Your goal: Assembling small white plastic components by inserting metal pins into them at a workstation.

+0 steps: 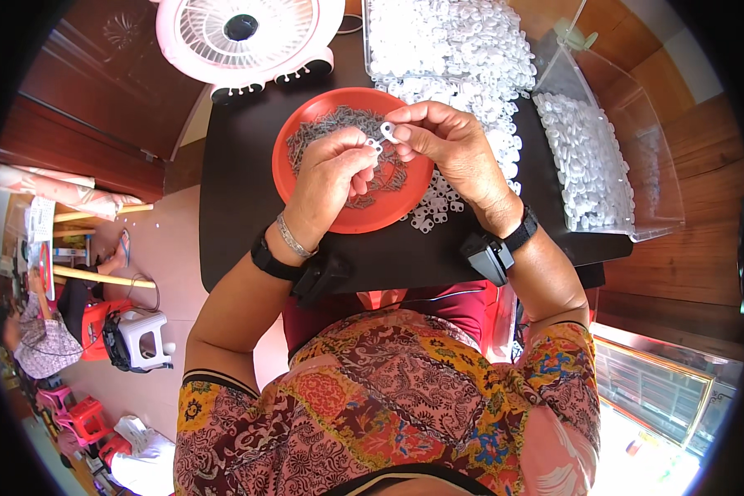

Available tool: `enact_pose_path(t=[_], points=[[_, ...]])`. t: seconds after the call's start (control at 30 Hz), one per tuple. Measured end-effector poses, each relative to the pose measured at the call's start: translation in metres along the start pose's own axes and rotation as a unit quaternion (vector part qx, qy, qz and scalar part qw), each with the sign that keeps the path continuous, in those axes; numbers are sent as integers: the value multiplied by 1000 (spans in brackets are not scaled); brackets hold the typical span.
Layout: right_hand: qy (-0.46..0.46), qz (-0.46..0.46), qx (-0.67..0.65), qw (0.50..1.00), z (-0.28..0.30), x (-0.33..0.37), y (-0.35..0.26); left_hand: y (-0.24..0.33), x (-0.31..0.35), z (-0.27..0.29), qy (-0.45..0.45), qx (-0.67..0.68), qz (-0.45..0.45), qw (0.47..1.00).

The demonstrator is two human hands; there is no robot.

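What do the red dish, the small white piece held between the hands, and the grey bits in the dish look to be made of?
The red dish looks like moulded plastic: uniform colour, smooth, slightly glossy rim. The small white piece, pinched between the left hand and right hand, looks like translucent white plastic, like the loose white pieces behind. The grey bits look like thin metal wire parts, dull grey, though too small to be sure.

Clear plastic container (628, 157) at right of black table (240, 165), tilted, holding white plastic pieces. Second clear tray (372, 33) at table's far edge, likewise filled with white pieces. No labels, signs or screens discernible.
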State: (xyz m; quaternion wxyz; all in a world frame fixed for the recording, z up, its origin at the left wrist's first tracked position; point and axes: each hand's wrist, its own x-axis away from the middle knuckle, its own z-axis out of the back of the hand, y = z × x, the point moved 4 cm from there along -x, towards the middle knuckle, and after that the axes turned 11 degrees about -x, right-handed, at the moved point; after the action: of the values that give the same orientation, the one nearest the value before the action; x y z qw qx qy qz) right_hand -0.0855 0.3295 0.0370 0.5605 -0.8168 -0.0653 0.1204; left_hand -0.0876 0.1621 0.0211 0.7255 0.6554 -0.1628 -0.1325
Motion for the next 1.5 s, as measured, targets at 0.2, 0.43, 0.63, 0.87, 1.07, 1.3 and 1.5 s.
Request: enact_pose_path(t=[0.2,0.43,0.63,0.87,1.07,1.3,1.5], points=[[0,8,20,1000,-3,1,1,-1,-1,0,5,-4,-2,1000],[-1,37,85,996,-5,4,4,-1,0,-2,6,-17,0,1000],[-13,46,95,994,-9,5,4,-1,2,-3,0,-20,-10,1000],[-35,69,137,988,-15,8,0,1,4,-6,-8,17,22,1000],[-50,115,262,957,-20,9,-5,-1,4,-8,-5,43,17,999],[-33,174,294,939,-22,10,-9,-2,4,-7,7,55,18,998],[-59,200,288,935,-25,10,-13,5,4,-7,-18,78,10,997]])
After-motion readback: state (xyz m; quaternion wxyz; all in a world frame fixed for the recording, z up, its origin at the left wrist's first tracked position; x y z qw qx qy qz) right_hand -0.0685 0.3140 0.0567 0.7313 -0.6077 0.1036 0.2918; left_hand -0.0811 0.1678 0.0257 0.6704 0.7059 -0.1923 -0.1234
